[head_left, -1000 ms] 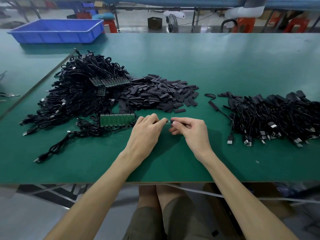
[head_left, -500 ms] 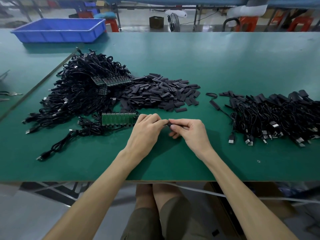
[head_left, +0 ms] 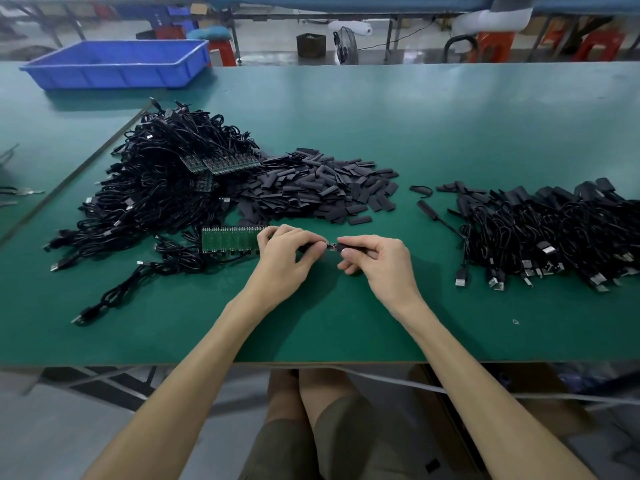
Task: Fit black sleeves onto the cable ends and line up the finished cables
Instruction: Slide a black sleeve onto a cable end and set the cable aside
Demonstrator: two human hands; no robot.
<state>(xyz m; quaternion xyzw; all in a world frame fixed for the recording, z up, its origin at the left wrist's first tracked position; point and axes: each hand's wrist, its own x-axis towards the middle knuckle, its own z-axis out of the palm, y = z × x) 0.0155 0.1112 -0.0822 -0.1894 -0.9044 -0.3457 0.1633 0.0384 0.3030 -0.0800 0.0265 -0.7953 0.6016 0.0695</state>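
My left hand [head_left: 287,258] pinches a black cable end whose small board tip [head_left: 331,245] shows between my hands. My right hand [head_left: 375,259] pinches a black sleeve [head_left: 346,244] just right of that tip, its mouth facing the board. A green strip of joined boards [head_left: 228,239] with cables attached lies just left of my left hand. Behind it rises a big heap of unsleeved black cables [head_left: 166,188]. A pile of loose black sleeves [head_left: 318,188] lies beyond my hands. Finished cables [head_left: 547,233] lie in a row at the right.
A blue plastic bin [head_left: 117,64] stands at the far left of the green table [head_left: 346,323]. One sleeved cable [head_left: 438,216] lies apart, left of the finished row. A seam between table mats [head_left: 72,174] runs diagonally at the left. The table's front edge is near my forearms.
My hands have drawn slightly apart, and the cable's board tip now shows between them. The sleeve's mouth sits at the tip.
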